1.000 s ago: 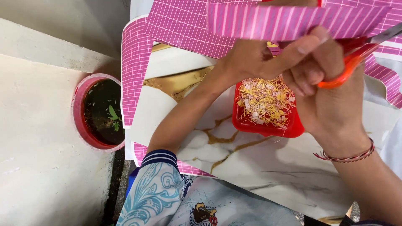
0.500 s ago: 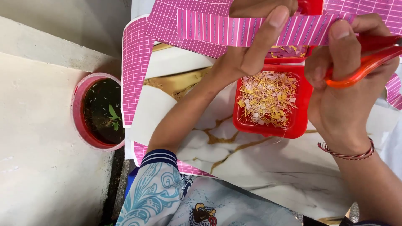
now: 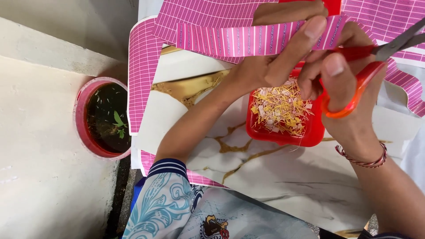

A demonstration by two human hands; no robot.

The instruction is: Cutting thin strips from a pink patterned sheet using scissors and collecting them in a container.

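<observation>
Both hands have come closer: my left hand [image 3: 265, 71] now pinches the pink lined paper strip [image 3: 239, 40], my right hand [image 3: 349, 88] grips the orange-handled scissors [image 3: 367, 66] above the red plastic tray [image 3: 310, 137] of cut bits.

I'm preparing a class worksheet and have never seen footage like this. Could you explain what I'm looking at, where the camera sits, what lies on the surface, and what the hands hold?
No machine here: a person works with bare hands, filmed by a camera worn on the head, looking down. The left hand holds a pink gridded paper strip. The right hand grips red-orange scissors beside the strip. Below, on a white marble-patterned table, sits a red tray of small yellow and pink snippets. A pink plant pot stands on the floor at the left.
</observation>
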